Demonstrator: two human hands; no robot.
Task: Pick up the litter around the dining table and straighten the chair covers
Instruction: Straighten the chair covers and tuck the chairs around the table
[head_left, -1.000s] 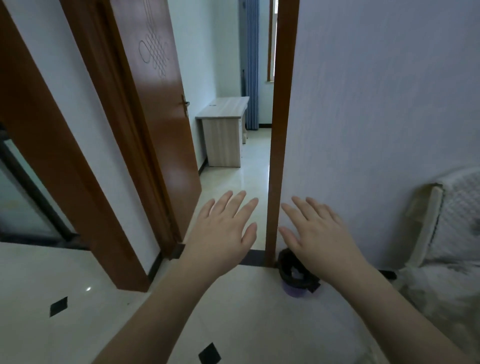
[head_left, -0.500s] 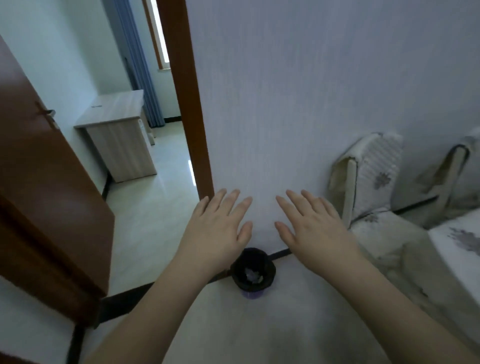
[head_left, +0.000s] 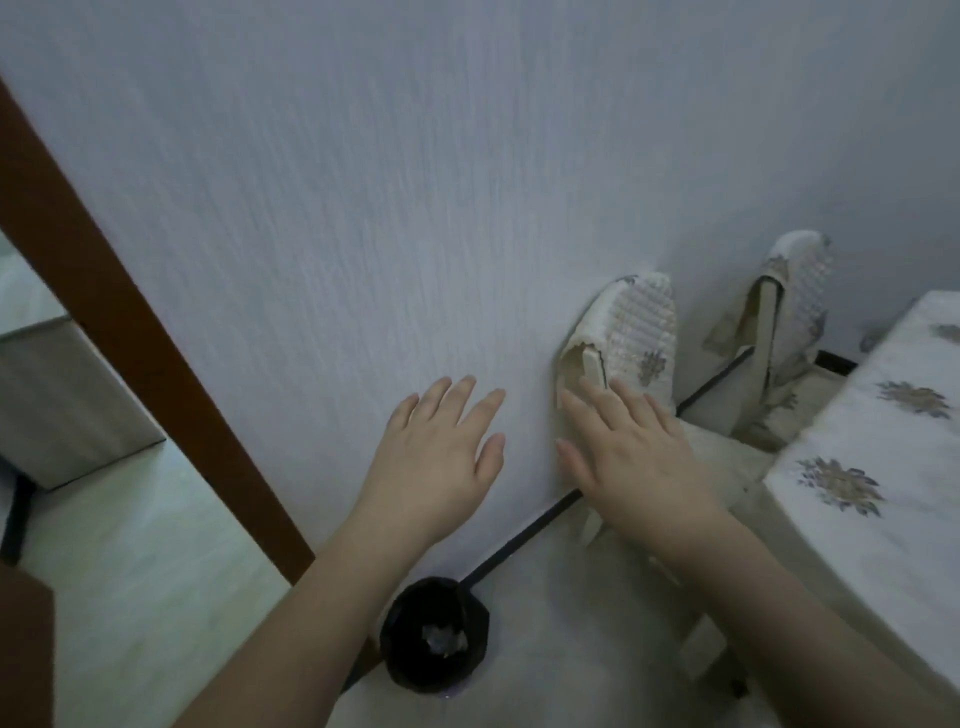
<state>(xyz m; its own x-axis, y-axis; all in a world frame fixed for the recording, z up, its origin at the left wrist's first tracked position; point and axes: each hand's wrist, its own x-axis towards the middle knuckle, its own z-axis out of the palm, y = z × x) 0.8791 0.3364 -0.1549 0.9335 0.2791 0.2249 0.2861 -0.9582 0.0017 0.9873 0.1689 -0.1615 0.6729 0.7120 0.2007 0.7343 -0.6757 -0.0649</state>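
Head view: left hand (head_left: 441, 457) and right hand (head_left: 631, 457) spread flat, holding nothing; bin (head_left: 434, 642) holds litter, chair covers (head_left: 641, 332) look rumpled, unstraightened.

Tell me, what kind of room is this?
Probably a dining corner in a home. Two chairs with patterned fabric covers stand against the wall beside a table under a flowered cloth, and a small black-lined bin sits on the floor.
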